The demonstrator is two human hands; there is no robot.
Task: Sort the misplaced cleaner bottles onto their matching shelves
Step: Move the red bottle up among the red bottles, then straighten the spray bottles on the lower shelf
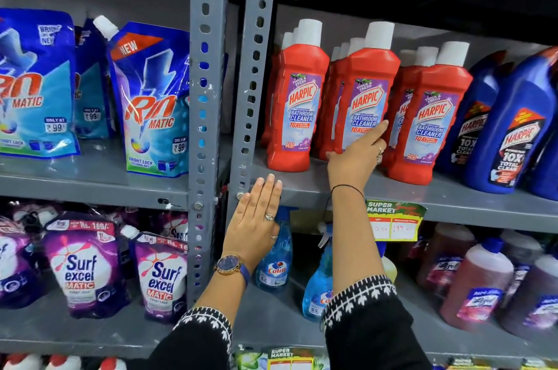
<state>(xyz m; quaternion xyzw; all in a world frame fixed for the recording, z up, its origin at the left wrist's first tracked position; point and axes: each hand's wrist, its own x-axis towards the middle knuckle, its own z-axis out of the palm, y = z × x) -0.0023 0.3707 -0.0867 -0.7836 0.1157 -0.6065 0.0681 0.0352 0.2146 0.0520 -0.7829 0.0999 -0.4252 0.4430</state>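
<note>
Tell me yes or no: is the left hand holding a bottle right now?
No. The left hand is open and flat against the front edge of the grey shelf, with nothing in its grip.

Red Harpic bottles point(363, 103) upright on upper shelf point(453, 197)

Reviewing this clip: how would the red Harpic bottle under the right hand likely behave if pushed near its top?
The red Harpic bottle stands tall on a narrow base, so a high push would probably tip it. Its rigid-looking plastic should keep its shape. The right hand touches it low, which probably slides it; close neighbours may catch a lean.
</note>
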